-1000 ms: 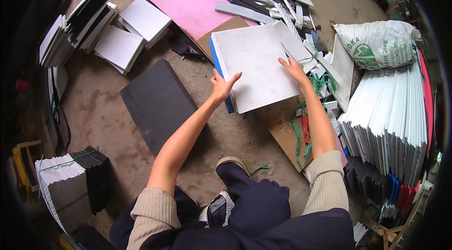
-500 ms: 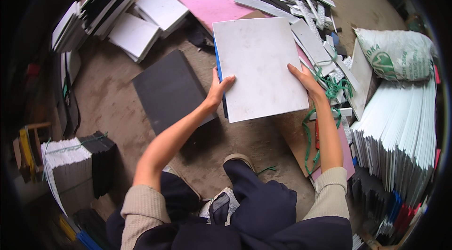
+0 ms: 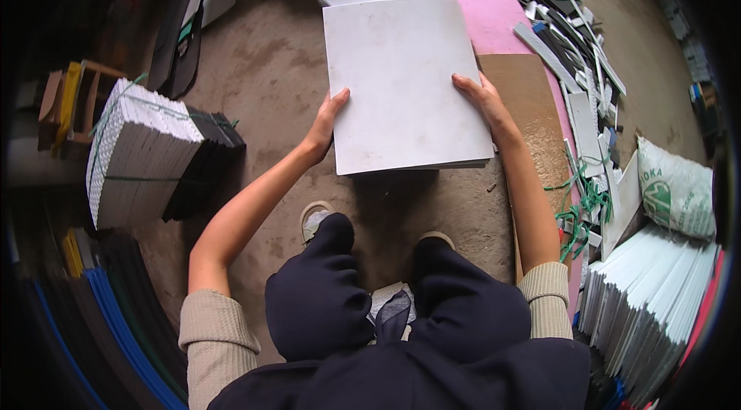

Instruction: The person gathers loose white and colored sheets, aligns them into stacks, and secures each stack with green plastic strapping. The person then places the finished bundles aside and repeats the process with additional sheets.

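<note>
A stack of white rectangular foam-like sheets (image 3: 405,86) is between my two hands, in front of my knees. My left hand (image 3: 329,120) grips its left edge, thumb on the top face. On the opposite edge my right hand (image 3: 488,107) is closed the same way, and my fingers underneath are hidden. The top sheet has faint smudges, and a second layer shows at the lower right corner. Below the stack, a dark block (image 3: 397,182) shows only in part; whether the two touch, I cannot tell.
A brown board (image 3: 532,120) and a pink board (image 3: 478,1) lie to the right, beside a heap of offcuts (image 3: 587,47) and green twine (image 3: 583,201). A white sack (image 3: 675,190) rests above upright white sheets (image 3: 648,286). At left stands a tied bundle (image 3: 147,159).
My hands have carried the white sheets left, over the dark block that lay in plain sight before. My view has swung to the right-hand tilt's opposite side, and my feet have shifted.
</note>
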Tool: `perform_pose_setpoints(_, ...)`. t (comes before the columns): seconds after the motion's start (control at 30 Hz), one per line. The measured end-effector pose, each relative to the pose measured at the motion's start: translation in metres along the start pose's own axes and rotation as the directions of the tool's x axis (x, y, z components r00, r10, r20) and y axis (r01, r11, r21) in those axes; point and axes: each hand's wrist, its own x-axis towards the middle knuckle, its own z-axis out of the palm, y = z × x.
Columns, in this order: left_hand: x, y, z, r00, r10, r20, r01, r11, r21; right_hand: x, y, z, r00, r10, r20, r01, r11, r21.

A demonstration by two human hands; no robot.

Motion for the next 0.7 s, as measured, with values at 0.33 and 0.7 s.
perform_pose_setpoints(0.33, 0.019, -0.065, -0.024, 0.977, 0.212, -0.035, -0.204, 0.965, 0.167, 0.026, 0.072, 0.024, 0.994, 0.111, -0.006, -0.111, 0.992, -0.065)
perform_pose_setpoints(0.7, 0.038, -0.047, -0.024, 0.955, 0.291, -0.060, -0.274, 0.941, 0.197, 0.024, 0.068, 0.033, 0.995, 0.090, -0.050, -0.095, 0.989, -0.113)
